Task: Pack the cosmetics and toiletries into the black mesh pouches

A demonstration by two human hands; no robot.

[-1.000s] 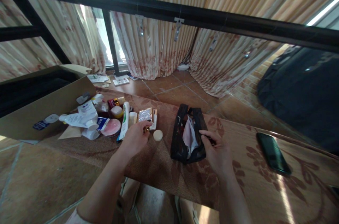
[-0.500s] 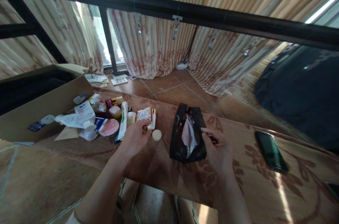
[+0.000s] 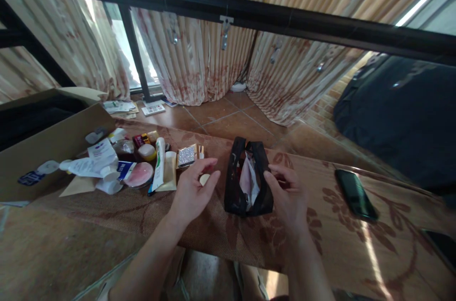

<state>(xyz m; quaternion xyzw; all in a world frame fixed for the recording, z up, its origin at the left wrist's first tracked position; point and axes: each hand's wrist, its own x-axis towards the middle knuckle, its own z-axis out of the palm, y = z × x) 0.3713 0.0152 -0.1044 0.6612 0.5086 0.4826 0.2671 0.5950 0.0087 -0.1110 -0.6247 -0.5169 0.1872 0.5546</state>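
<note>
My left hand [image 3: 194, 192] hovers over the cloth, thumb and fingers apart, with nothing visible between them. Partly hidden behind its fingers lies a small round cream-coloured disc [image 3: 204, 179]. Just beyond is a glittery silver compact [image 3: 187, 155] with gold edges. A black mesh pouch [image 3: 231, 196] stands with its top gaping, and a pinkish-white packet [image 3: 248, 180] shows inside. My right hand [image 3: 288, 194] pinches the pouch's right rim between thumb and fingers. Left of my left hand lie a white tube [image 3: 159, 165] and a beige tube [image 3: 170, 175].
Jars, bottles and tubes crowd the left, including a pink round container [image 3: 138, 175], beside a cardboard box [image 3: 60, 144]. A dark phone [image 3: 356, 194] lies on the patterned cloth [image 3: 320, 249] at right. A black metal bar [image 3: 285, 18] crosses ahead, before curtains [image 3: 213, 63].
My left hand has moved right toward the pouch and its fingers have spread. The small gold-brown item it held is out of sight. My right hand stays at the pouch's rim.
</note>
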